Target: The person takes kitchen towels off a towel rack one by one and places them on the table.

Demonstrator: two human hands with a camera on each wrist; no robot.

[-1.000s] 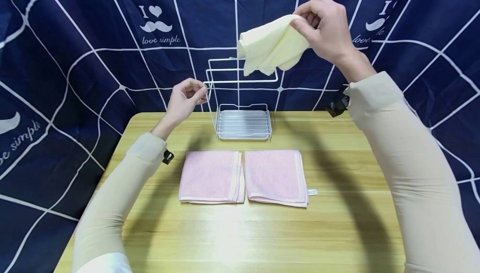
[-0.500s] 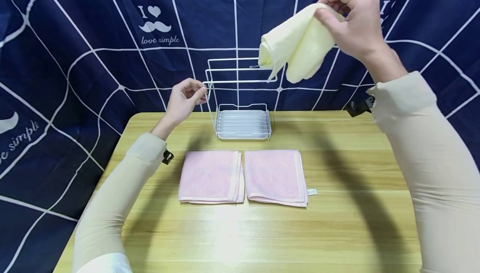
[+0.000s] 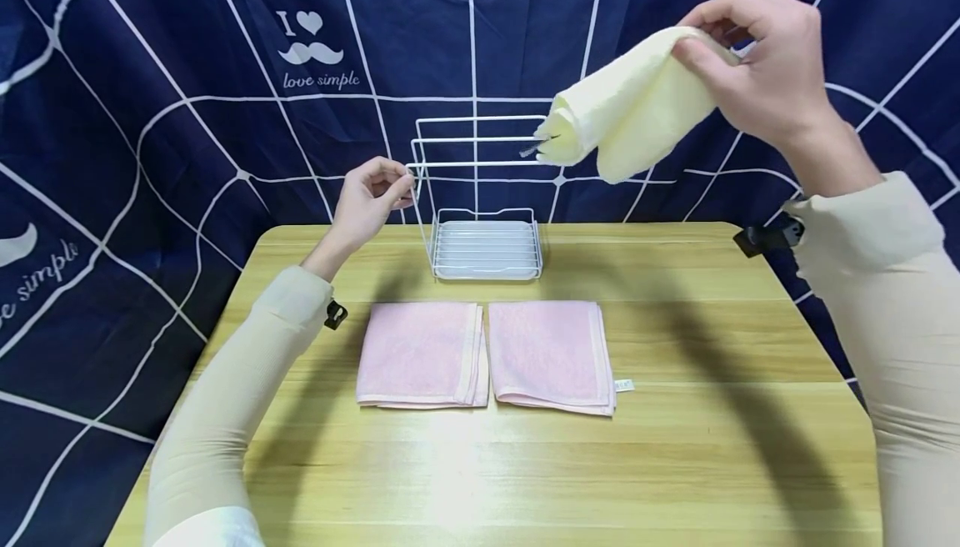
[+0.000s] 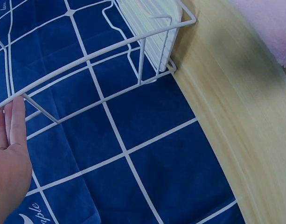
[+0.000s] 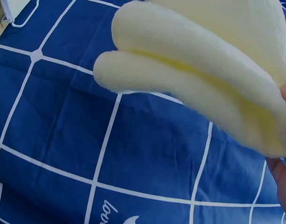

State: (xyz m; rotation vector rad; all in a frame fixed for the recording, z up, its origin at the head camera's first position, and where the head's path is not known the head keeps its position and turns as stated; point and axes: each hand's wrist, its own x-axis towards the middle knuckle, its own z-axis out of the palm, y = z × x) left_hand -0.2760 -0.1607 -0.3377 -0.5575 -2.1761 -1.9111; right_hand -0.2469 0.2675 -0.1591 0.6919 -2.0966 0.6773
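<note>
High on the right, my right hand (image 3: pixel 772 63) pinches a folded pale yellow towel (image 3: pixel 637 109) by its upper edge. The towel's far end hangs over the right ends of a white wire rack's (image 3: pixel 480 163) upper bars; whether it touches them I cannot tell. In the right wrist view the towel (image 5: pixel 194 60) shows thick, soft folds. My left hand (image 3: pixel 371 201) pinches the rack's upright at its upper left corner. In the left wrist view, fingers (image 4: pixel 17 116) lie against the white wire.
Two folded pink towels (image 3: pixel 420 353) lie side by side on the wooden table (image 3: pixel 465 480), the right one with a small white tag (image 3: pixel 624 385). A white tray (image 3: pixel 487 248) sits in the rack's base. Behind hangs a dark blue curtain (image 3: pixel 420 30) with white lines.
My right hand has moved to the right, carrying the yellow towel from above the rack's bars toward their right ends. My left hand has stayed on the rack, and the pink towels have not moved.
</note>
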